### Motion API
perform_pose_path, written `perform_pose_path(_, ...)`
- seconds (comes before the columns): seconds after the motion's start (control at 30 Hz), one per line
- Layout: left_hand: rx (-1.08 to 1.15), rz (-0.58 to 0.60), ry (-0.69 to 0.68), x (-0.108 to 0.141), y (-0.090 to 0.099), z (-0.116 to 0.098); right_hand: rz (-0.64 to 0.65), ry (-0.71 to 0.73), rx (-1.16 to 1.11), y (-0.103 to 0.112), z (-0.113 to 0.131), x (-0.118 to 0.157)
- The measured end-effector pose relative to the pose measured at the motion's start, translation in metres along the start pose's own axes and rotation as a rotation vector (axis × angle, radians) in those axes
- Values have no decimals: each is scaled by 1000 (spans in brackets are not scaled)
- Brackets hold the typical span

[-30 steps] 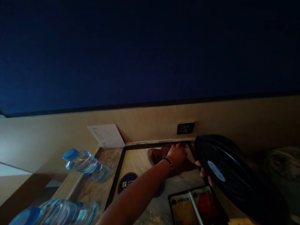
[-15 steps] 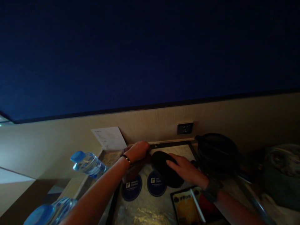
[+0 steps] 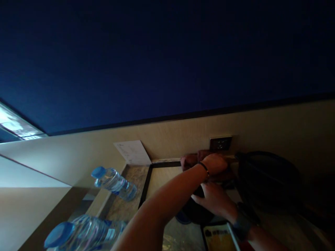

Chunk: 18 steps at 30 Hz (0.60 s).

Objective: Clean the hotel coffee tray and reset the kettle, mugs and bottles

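Observation:
My left hand (image 3: 216,164), with a beaded bracelet at its wrist, is closed on a reddish-brown cloth (image 3: 189,161). The cloth is bunched up at the back edge of the dark-rimmed tray (image 3: 146,186), below the wall socket. Under the left forearm, my right hand (image 3: 216,199) grips a round, flat black object (image 3: 198,211) from its right side. Part of that object is hidden by my left arm. A blue round coaster (image 3: 182,218) peeks out beneath it.
Two clear water bottles with blue caps, a far bottle (image 3: 115,183) and a near bottle (image 3: 87,233), stand at left. A white card (image 3: 133,152) leans on the wall near the socket (image 3: 220,143). A yellow packet (image 3: 219,237) lies in front; a bulky black object (image 3: 269,181) sits at right.
My left hand has moved right along the back of the tray with the cloth, and its forearm now crosses in front of the black object. The view has shifted slightly left.

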<state>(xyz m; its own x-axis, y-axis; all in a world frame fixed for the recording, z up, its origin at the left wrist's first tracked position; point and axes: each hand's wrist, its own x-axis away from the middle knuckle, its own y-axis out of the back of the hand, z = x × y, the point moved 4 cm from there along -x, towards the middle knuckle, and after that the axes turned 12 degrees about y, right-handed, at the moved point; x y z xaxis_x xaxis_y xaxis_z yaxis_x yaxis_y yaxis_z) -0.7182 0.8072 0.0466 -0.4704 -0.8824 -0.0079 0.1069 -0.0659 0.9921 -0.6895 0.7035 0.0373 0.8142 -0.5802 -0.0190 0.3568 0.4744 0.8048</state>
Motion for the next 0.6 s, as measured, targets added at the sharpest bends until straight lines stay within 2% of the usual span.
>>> perform_pose_path(0.13,-14,36,42,55,8,34,-22,-40,173,0,0,-1)
perform_pose_path(0.33,-54,234,424,141,27,91,-126,-163,347,-4,7,-10)
perform_pose_path(0.43,-92,267,517,168,44,98,-183,-261,390,-2,5,-20)
perform_pose_path(0.6,-111,291,608,189,59,87,-212,-340,433,6,-15,-34)
